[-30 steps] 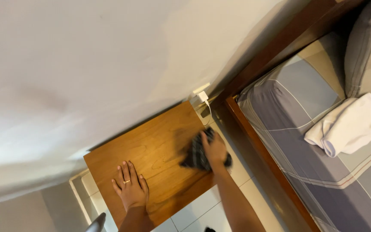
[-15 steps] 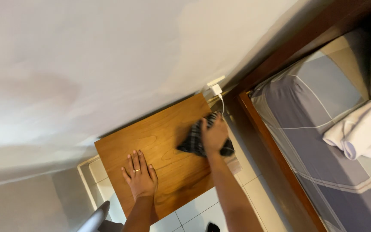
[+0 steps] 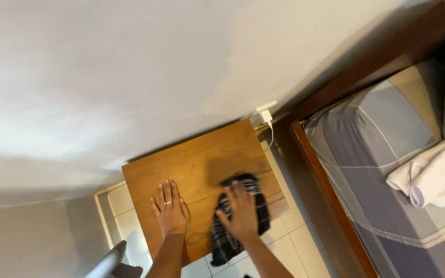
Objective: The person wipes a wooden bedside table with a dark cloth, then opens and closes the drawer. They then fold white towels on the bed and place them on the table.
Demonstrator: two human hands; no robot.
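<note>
A small wooden side table (image 3: 191, 159) stands against a white wall. My left hand (image 3: 170, 210) lies flat on its top near the front edge, fingers together, a ring on one finger. My right hand (image 3: 241, 213) presses flat on a dark checked cloth (image 3: 226, 242) spread over the table's front right part; the cloth's lower end hangs past the front edge. The hand is blurred.
A bed with a dark wooden frame (image 3: 319, 180) and a grey-and-purple sheet (image 3: 382, 149) stands to the right. A rolled white towel (image 3: 433, 177) lies on it. A white charger plug (image 3: 265, 114) sits at the wall behind the table. White floor tiles (image 3: 294, 242) surround the table.
My right hand has slid the cloth from the table's far right corner toward the front edge. The left hand has stayed flat on the table. The view has shifted.
</note>
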